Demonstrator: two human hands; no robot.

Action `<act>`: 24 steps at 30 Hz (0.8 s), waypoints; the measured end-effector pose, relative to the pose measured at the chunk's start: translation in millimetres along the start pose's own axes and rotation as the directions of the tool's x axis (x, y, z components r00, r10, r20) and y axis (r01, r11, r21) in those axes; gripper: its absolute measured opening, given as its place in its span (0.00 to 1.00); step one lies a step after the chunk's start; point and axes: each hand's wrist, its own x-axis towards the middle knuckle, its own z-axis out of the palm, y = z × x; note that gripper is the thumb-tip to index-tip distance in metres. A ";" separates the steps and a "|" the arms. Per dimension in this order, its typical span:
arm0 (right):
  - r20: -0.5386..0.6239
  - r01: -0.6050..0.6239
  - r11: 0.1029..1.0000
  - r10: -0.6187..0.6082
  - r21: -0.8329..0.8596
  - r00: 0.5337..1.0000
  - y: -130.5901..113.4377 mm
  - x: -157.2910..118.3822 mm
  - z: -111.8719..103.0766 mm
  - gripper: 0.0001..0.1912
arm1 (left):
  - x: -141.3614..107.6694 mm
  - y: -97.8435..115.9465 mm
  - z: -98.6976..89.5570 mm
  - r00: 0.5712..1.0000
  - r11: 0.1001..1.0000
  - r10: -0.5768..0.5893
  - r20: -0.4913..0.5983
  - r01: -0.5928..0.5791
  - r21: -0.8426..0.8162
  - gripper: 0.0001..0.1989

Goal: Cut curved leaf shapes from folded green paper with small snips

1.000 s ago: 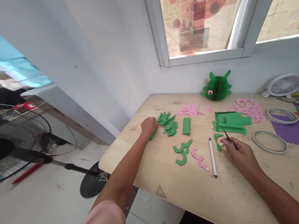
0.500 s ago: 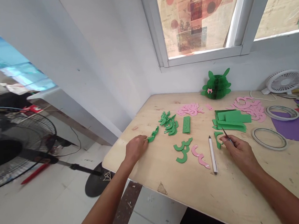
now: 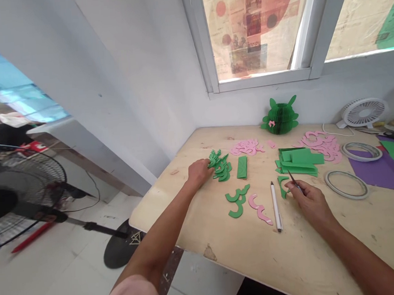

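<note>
My left hand (image 3: 200, 172) is closed at the left edge of a pile of green paper cutouts (image 3: 222, 167), its fingertips on a green piece there. Scissors (image 3: 294, 180) are held in my right hand (image 3: 306, 195), blades pointing up and left, beside a green curved scrap (image 3: 282, 187). Between the hands lie green wavy cutouts (image 3: 237, 202), a pink wavy strip (image 3: 259, 210) and a white pen (image 3: 276, 207). Folded green paper (image 3: 300, 160) is stacked just beyond my right hand.
Pink cutouts (image 3: 246, 147) and a green paper figure (image 3: 279, 118) stand farther back on the table (image 3: 197, 231). Tape rolls (image 3: 346, 185), purple paper (image 3: 378, 169) and a small white fan (image 3: 364, 111) are at the right. A large floor fan (image 3: 19, 193) is at the left.
My left hand has moved right and away from me to the green pile, with the green piece it held. My right hand stays by the curved scrap; the view has shifted slightly.
</note>
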 end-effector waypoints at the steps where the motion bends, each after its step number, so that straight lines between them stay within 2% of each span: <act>1: -0.001 0.009 1.000 -0.009 -0.004 1.000 0.8 0.6 0.1 0.20 | 2.3 -0.8 2.1 1.000 1.000 -0.014 0.000 0.014 -0.007 0.08; 3: -0.001 0.016 1.000 -0.016 -0.014 1.000 2.4 1.5 0.3 0.20 | 5.4 -4.5 3.6 0.999 0.999 -0.043 -0.006 0.043 -0.032 0.06; 7: 0.000 0.008 0.999 -0.008 -0.035 1.000 2.9 1.8 0.2 0.19 | 9.7 -15.9 1.2 0.992 0.985 -0.117 -0.039 0.111 -0.135 0.08; 13: 0.008 -0.004 0.999 0.004 -0.034 1.000 0.4 0.8 -0.3 0.19 | 11.2 -30.7 -0.7 0.975 0.881 -0.221 -0.035 0.184 -0.436 0.08; 16: -0.005 -0.004 0.999 0.003 -0.034 1.000 -1.3 0.1 -0.5 0.19 | 6.6 -32.9 -3.0 0.975 0.786 -0.224 0.007 0.185 -0.589 0.10; 19: -0.018 0.003 0.999 -0.004 -0.041 1.000 -4.3 -0.9 -0.9 0.19 | 0.2 -33.2 -7.8 0.978 0.717 -0.207 0.036 0.177 -0.674 0.12; 21: -0.019 0.000 0.999 -0.001 -0.042 1.000 -6.2 -1.5 -1.2 0.20 | -4.2 -33.1 -11.0 0.981 0.703 -0.188 0.039 0.162 -0.692 0.13; 24: -0.018 -0.010 0.999 0.009 -0.033 1.000 -7.2 -1.9 -1.3 0.20 | -11.4 -31.7 -12.1 0.986 0.734 -0.165 -0.002 0.121 -0.668 0.11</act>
